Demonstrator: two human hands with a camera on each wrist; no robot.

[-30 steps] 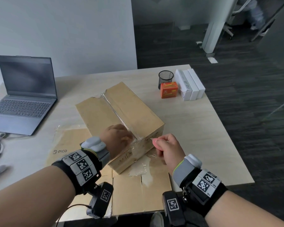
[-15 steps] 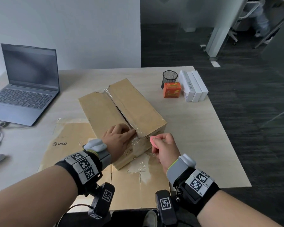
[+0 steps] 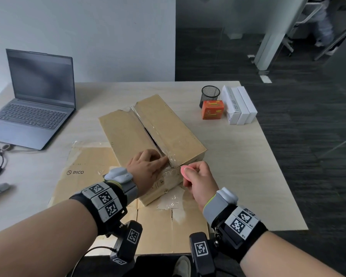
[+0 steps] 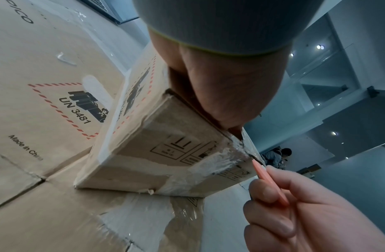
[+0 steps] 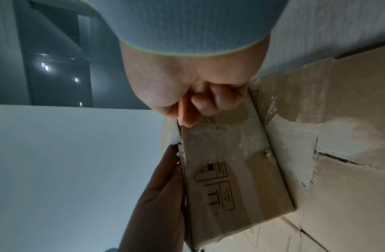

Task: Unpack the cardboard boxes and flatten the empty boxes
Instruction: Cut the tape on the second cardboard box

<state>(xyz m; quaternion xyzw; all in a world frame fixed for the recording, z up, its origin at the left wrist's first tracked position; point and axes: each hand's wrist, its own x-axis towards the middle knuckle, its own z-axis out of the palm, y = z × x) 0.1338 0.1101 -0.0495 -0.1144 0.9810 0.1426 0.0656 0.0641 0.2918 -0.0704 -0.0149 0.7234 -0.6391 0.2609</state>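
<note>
A long brown cardboard box lies on a flattened PICO carton on the table. Clear tape runs along its top seam, which gapes in a dark slit, and wrinkled tape covers its near end. My left hand lies flat on the top at the near end, index finger pointing at the seam; in the right wrist view the left hand lies along the box's top. My right hand pinches a small pink cutter, whose tip touches the taped top edge of the box's end.
An open laptop stands at the far left with a cable beside it. A black mesh cup, an orange carton and white boxes sit at the far right. The table's right edge is near.
My left hand has uncurled from the box's near corner and now lies on the top with the index finger at the seam. My right hand has brought the cutter closer to the box's end.
</note>
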